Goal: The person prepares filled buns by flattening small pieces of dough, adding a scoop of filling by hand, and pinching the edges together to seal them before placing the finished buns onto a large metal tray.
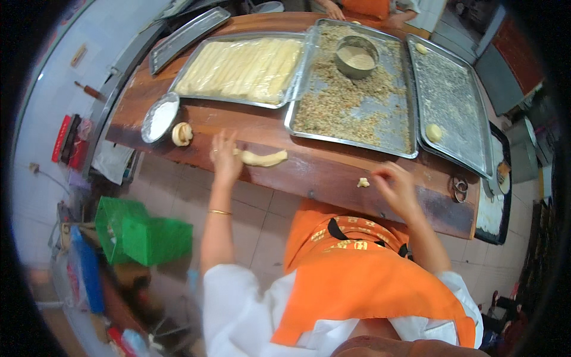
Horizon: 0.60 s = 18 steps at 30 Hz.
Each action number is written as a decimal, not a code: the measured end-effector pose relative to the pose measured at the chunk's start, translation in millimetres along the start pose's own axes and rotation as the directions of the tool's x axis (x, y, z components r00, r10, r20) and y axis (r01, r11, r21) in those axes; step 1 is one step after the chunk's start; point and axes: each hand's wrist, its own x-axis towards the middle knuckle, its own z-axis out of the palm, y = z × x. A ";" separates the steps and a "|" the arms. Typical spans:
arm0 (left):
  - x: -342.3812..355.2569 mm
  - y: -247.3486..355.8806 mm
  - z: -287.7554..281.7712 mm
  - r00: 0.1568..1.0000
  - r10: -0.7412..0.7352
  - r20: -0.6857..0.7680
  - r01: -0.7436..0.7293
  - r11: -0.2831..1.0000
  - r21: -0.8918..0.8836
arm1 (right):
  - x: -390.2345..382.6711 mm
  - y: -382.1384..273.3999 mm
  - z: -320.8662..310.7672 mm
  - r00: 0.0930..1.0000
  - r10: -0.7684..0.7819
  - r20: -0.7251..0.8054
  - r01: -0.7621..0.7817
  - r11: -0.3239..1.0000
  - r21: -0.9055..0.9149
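A pale strip of dough (264, 158) lies near the table's front edge. At its left end is my left hand (225, 156), fingers stretched and slightly blurred, the thumb side against the dough. To the right, my right hand (395, 185) hovers by the edge with its fingers curled together; whatever they may hold is hidden. Just left of those fingers sits a small torn dough piece (363, 182). A metal bowl of white flour (160, 120) and a lump of dough pieces (182, 134) stand left of my left hand.
Behind are a tray of plastic-covered dough strips (241, 68), a tray of crumbly filling (333, 113) holding a round tin (357, 58), and a floured tray (455, 101) with dough balls. Metal rings (460, 189) lie front right. Another person's hand (334, 11) shows at the far side.
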 end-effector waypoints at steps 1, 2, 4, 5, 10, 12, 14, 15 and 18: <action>0.6 -16.9 0.9 0.997 -0.047 0.056 0.043 0.997 0.059 | 14.4 -2.2 15.2 0.997 -0.061 0.056 0.060 0.998 0.025; 0.0 -37.8 5.8 0.993 -0.041 0.114 0.042 0.999 -0.011 | 31.1 -5.6 34.1 0.984 -0.133 0.118 0.127 0.990 0.059; 6.0 -59.7 12.5 0.982 0.043 0.183 -0.030 0.997 -0.073 | 61.9 -18.9 75.2 0.934 -0.272 0.233 0.273 0.962 0.027; 7.8 -60.2 12.9 0.978 0.052 0.201 -0.024 0.990 -0.143 | 77.7 -26.5 98.9 0.899 -0.340 0.277 0.346 0.938 0.030; 4.3 -54.1 -6.6 0.982 0.029 0.188 -0.001 0.989 -0.148 | 119.3 -21.9 215.0 0.836 -0.481 0.265 0.518 0.850 -0.090; -7.5 -37.4 -22.8 0.987 -0.012 0.161 0.034 0.990 -0.139 | 124.7 -19.0 232.6 0.849 -0.460 0.258 0.504 0.853 -0.138; -20.9 -31.1 -25.5 0.988 -0.066 0.143 0.099 0.967 -0.235 | 123.7 -24.6 232.6 0.865 -0.412 0.286 0.464 0.875 -0.142; -21.9 -32.2 -26.4 0.980 -0.104 0.172 0.158 0.927 -0.341 | 120.3 -29.8 227.8 0.874 -0.375 0.309 0.427 0.896 -0.119; -30.8 15.3 -43.7 0.912 -0.180 0.369 0.405 0.540 -0.738 | 96.4 -40.3 167.8 0.906 -0.271 0.324 0.327 0.936 -0.131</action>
